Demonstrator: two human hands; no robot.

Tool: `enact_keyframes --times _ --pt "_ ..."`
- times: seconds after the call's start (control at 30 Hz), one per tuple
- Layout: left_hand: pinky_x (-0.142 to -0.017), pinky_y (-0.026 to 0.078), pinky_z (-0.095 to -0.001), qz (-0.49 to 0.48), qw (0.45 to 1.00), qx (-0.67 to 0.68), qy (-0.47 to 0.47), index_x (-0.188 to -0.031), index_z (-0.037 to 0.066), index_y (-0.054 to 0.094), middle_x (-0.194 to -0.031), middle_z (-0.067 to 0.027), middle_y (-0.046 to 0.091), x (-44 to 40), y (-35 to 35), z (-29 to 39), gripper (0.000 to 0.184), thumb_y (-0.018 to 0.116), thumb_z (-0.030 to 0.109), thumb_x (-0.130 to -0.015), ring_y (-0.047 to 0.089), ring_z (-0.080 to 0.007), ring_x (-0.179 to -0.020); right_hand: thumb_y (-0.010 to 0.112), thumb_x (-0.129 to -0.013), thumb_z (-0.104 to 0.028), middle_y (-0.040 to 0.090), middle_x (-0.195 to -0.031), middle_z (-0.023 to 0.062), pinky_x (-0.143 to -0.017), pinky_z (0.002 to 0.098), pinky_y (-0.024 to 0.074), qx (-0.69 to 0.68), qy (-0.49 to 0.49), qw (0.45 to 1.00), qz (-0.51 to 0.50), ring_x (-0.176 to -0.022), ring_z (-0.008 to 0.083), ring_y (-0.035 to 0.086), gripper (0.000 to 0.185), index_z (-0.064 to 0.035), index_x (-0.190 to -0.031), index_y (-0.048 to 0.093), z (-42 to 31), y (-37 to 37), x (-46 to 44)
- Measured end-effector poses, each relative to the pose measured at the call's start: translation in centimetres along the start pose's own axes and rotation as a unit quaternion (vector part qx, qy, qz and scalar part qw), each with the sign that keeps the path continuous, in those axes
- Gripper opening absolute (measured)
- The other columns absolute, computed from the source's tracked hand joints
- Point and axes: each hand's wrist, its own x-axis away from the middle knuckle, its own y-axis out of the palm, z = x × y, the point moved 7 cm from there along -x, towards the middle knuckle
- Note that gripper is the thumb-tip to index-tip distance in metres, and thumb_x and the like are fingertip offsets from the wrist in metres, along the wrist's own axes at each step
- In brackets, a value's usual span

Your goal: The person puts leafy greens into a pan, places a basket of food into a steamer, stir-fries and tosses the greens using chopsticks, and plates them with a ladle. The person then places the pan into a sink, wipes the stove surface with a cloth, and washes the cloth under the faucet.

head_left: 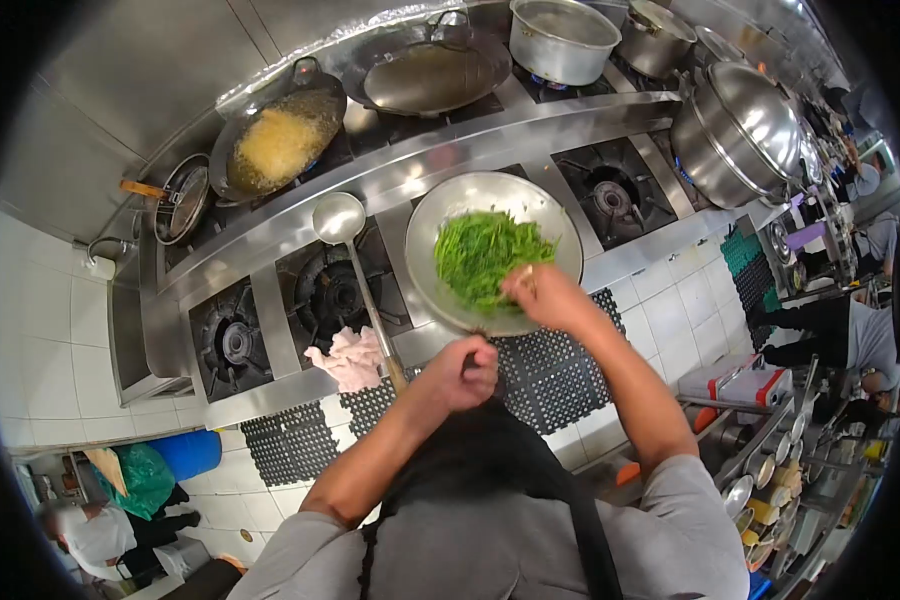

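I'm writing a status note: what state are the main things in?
Greens: loose, heaped
Metal pan: uncovered, holding greens
Right hand: over greens, fingers bent
Left hand: curled, grip unclear
Ladle: lying over burner
Cloth: crumpled
Left wok: uncovered, holding yellowish food
Silver pot: uncovered, blue flame beneath
Domed pot: lidded

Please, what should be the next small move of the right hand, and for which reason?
Probably to lift and turn the greens: the right hand is down at their edge, and they lie heaped in the bowl.
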Motion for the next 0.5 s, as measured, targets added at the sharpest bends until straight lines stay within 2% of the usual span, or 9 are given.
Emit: enact_keyframes --times 0.07,0.1,0.2,0.23,0.33,0.37,0.47,0.5 --pt "-0.044 0.029 -0.0239 -0.001 1.0 -0.021 -0.006 -0.071 0.016 0.047 -0.061 0.0067 0.042 -0.9 0.5 1.3 0.021 0.055 0.017 -0.091 0.037 -0.0078 -0.046 0.059 -0.096 -0.024 0.07 -0.089 0.0226 -0.073 0.0472 0.053 0.042 0.021 0.999 0.018 -0.081 0.0416 0.067 0.025 -0.0029 -0.09 0.072 1.3 -2.4 -4.2" --pt "-0.044 0.029 -0.0238 0.0 1.0 -0.028 -0.011 -0.073 0.015 0.048 -0.062 0.0063 0.043 -1.1 0.5 1.4 0.02 0.053 0.018 -0.092 0.037 -0.0081 -0.046 0.06 -0.096 -0.023 0.07 -0.09 0.0222 -0.074 0.0467 0.0533 0.035 0.011 0.997 0.062 -0.082 0.0411 0.068 0.025 -0.0027 -0.091 0.073 1.1 -4.4 -5.7" --pt "-0.043 0.029 -0.0234 -0.025 0.995 -0.083 0.038 -0.076 0.015 0.048 -0.063 0.0057 0.043 1.3 -0.9 -2.3 0.018 0.052 0.016 -0.094 0.037 -0.0086 -0.045 0.062 -0.095 -0.021 0.071 -0.092 0.0212 -0.075 0.0447 0.0542 -0.006 0.001 0.988 0.155 -0.084 0.0393 0.069 0.022 -0.0022 -0.094 0.074 -0.9 -7.7 -6.0" --pt "-0.043 0.029 -0.0238 -0.009 0.996 -0.082 0.023 -0.076 0.015 0.048 -0.063 0.0053 0.044 2.5 -0.9 -3.5 0.019 0.051 0.015 -0.095 0.037 -0.0092 -0.045 0.063 -0.095 -0.021 0.072 -0.093 0.021 -0.076 0.0439 0.0544 -0.022 -0.001 0.983 0.182 -0.084 0.0387 0.069 0.022 -0.0021 -0.096 0.074 -1.1 -8.3 -6.0" --pt "-0.043 0.028 -0.0241 -0.048 0.999 0.01 -0.011 -0.075 0.015 0.047 -0.061 0.006 0.042 0.6 -4.2 -3.2 0.02 0.052 0.015 -0.094 0.036 -0.0087 -0.045 0.064 -0.095 -0.021 0.072 -0.098 0.0206 -0.077 0.0406 0.055 0.012 -0.032 0.98 0.198 -0.087 0.0374 0.07 0.023 -0.0009 -0.098 0.074 0.7 -5.3 -3.5" --pt "-0.043 0.03 -0.0253 -0.042 0.999 0.018 -0.003 -0.073 0.015 0.048 -0.059 0.0065 0.042 -1.0 -5.0 -1.9 0.019 0.054 0.015 -0.091 0.037 -0.008 -0.045 0.063 -0.097 -0.021 0.073 -0.095 0.0207 -0.075 0.037 0.0547 0.0 -0.004 0.983 0.183 -0.084 0.0335 0.071 0.024 0.0011 -0.098 0.073 1.7 -3.8 -2.2" --pt "-0.047 0.034 -0.0256 -0.005 1.0 -0.005 -0.013 -0.073 0.015 0.049 -0.06 0.007 0.044 -4.8 -5.4 1.9 0.018 0.055 0.019 -0.089 0.037 -0.0052 -0.045 0.06 -0.098 -0.019 0.072 -0.09 0.0194 -0.072 0.0354 0.0538 -0.145 0.099 0.965 0.194 -0.078 0.0282 0.07 0.024 0.0024 -0.098 0.072 3.7 -1.3 1.5" --pt "-0.047 0.035 -0.0256 -0.037 0.999 -0.003 -0.019 -0.075 0.014 0.051 -0.062 0.0057 0.047 -5.6 -5.5 3.0 0.019 0.055 0.023 -0.091 0.04 -0.0064 -0.047 0.059 -0.099 -0.019 0.072 -0.088 0.019 -0.071 0.0354 0.0534 -0.171 0.113 0.953 0.223 -0.077 0.0271 0.07 0.024 0.0021 -0.097 0.071 4.6 -1.9 1.7"
